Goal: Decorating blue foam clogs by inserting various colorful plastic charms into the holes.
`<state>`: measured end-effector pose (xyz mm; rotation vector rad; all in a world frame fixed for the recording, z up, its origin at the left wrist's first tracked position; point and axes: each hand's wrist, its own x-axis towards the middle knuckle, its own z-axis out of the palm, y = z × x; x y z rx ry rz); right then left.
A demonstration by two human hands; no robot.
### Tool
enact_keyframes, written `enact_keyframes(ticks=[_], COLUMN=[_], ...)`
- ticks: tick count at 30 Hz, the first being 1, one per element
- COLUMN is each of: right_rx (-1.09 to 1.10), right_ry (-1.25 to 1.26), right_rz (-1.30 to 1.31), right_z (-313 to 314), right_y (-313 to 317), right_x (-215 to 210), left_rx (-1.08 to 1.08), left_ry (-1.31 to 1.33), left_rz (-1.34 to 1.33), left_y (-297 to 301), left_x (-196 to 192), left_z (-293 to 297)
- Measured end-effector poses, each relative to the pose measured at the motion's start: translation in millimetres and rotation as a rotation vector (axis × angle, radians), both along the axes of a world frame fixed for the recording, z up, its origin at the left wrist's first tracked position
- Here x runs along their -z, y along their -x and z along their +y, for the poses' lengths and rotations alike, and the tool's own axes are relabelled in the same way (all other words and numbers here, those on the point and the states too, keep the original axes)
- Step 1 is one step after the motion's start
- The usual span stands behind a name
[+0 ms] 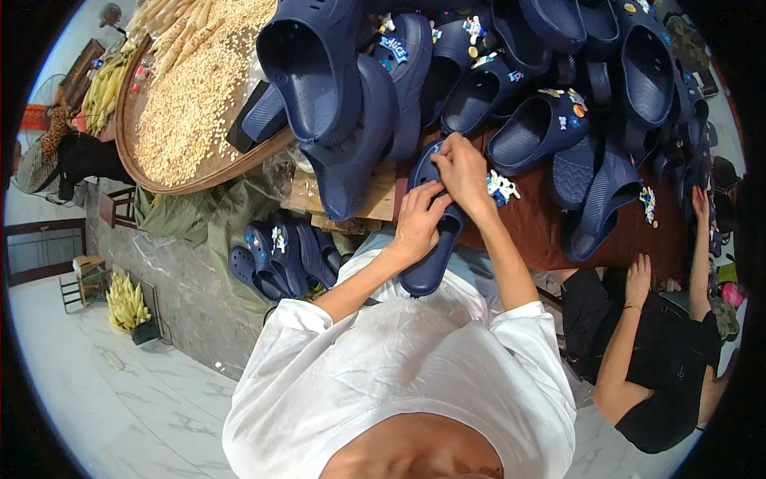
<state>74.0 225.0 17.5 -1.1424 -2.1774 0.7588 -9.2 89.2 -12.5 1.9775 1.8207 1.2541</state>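
Note:
A navy blue foam clog lies in front of me, its heel toward my body and its toe toward the pile. My left hand is closed around the clog's left side, near the foot opening. Over the toe part, my right hand is pinched, with fingertips pressed to the upper; whatever is between them is hidden. A little cluster of white, blue and yellow shoe charms rests on the brown cloth just right of my right wrist.
Many navy clogs are heaped ahead, several with charms. A round woven tray of corn kernels stands far left. Finished-looking clogs with charms sit lower left. At right, another person in black reaches toward the pile.

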Motion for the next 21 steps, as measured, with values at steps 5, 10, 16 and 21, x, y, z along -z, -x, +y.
enact_keyframes(ticks=[5, 10, 16, 21], right_rx=[0.221, 0.329, 0.300, 0.263], right_ry=[0.162, 0.094, -0.089, -0.078], right_rz=[0.451, 0.222, 0.120, 0.134], right_z=[6.0, -6.9, -30.2, -45.6], right_y=[-33.4, -66.4, -85.0, -80.7], right_x=[1.3, 23.4, 39.8, 40.7], left_rx=[-0.006, -0.039, -0.017, -0.074], left_ry=[-0.002, -0.045, -0.133, -0.177], left_rz=[-0.062, -0.183, -0.320, -0.351], left_y=[1.1, 4.7, 1.8, 10.4], left_x=[-4.0, -2.3, 0.1, -25.8], left_z=[0.0, -1.1, -2.9, -23.7])
